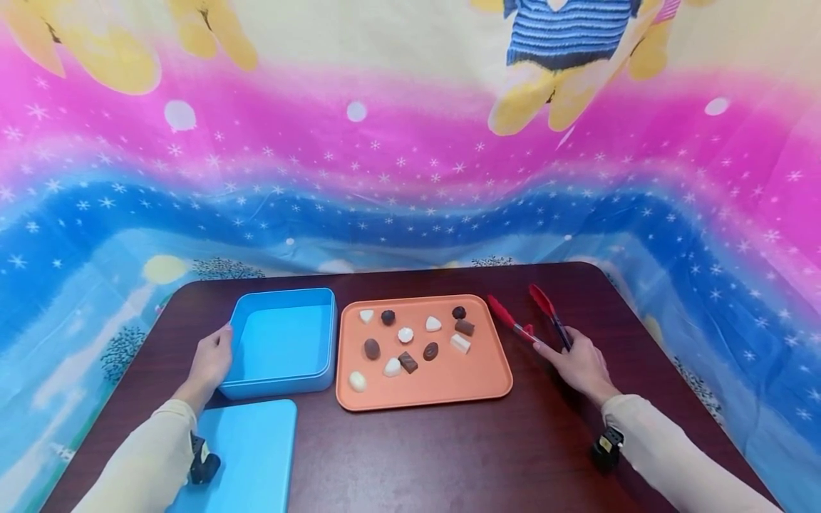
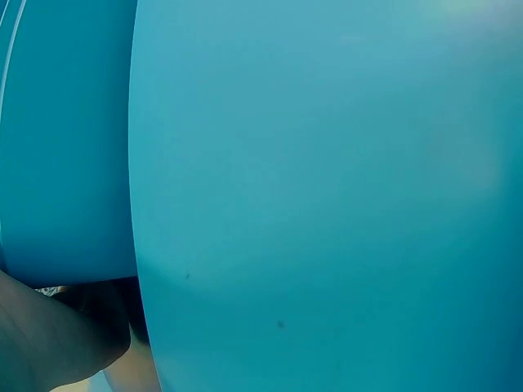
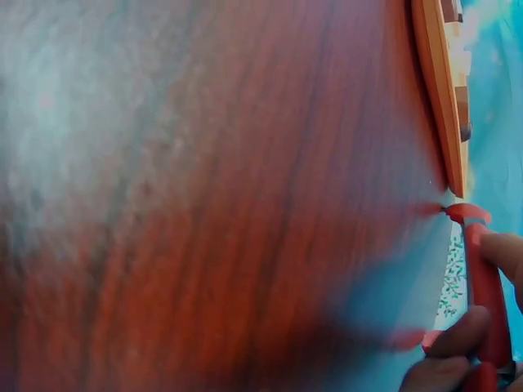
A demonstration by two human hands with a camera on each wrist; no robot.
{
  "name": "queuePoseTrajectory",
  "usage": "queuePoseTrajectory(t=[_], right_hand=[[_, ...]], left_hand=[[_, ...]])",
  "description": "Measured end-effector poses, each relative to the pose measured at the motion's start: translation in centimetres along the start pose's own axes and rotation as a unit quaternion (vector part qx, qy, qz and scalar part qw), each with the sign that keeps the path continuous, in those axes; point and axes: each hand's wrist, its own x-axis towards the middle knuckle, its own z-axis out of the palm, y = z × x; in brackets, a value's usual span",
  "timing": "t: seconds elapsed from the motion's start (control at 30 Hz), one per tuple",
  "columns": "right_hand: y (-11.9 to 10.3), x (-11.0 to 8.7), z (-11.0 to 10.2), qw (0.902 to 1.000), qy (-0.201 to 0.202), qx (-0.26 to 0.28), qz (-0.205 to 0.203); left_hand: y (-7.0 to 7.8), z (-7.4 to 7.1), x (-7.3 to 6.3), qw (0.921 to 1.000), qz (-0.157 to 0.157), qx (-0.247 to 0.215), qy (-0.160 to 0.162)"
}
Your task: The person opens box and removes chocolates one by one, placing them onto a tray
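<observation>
My left hand (image 1: 212, 360) grips the left side of an open blue box (image 1: 282, 342). Part of that hand (image 2: 49, 343) shows at the lower left of the left wrist view, against the box's outer wall. My right hand (image 1: 584, 363) holds tongs (image 1: 509, 317) with red tips, their two arms spread apart, just right of an orange tray (image 1: 442, 399). Fingers (image 3: 462, 331) wrap the tongs' red arms in the right wrist view. Several chocolates lie spread on the tray, among them a dark oval one (image 1: 372, 348), a white one (image 1: 405, 334) and a brown block (image 1: 408, 362).
A flat blue lid (image 1: 256, 449) lies in front of the box, partly under my left forearm. Everything stands on a dark reddish-brown table (image 1: 385, 463). A patterned cloth (image 1: 398, 178) hangs behind and around it.
</observation>
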Motion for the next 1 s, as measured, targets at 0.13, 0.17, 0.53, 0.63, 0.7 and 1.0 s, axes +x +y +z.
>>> queuePoseTrajectory(t=[0.13,0.17,0.53,0.63,0.7,1.0], right_hand=[[0.0,0.1,-0.3,0.9998,-0.013,-0.011,-0.010],[0.1,0.3,-0.4,0.9997,-0.016,-0.014,-0.014],[0.0,1.2,-1.1,0.9970,-0.046,-0.063,-0.002],[-0.2,1.2,-1.2,0.9965,-0.050,-0.067,-0.001],[-0.4,1.2,-1.2,0.9959,-0.054,-0.073,0.000],[-0.8,1.4,-1.3,0.9922,-0.070,-0.104,0.000]], left_hand=[[0.1,-0.1,0.0,1.0000,0.006,-0.002,0.000],[0.1,-0.1,0.0,1.0000,0.008,-0.003,0.000],[0.0,0.0,-0.4,0.9999,0.006,-0.008,-0.006],[-0.1,0.0,-0.4,1.0000,0.006,-0.006,-0.004],[-0.2,0.0,-0.4,1.0000,0.006,-0.004,-0.001],[-0.3,-0.1,-0.2,1.0000,0.002,-0.002,-0.001]])
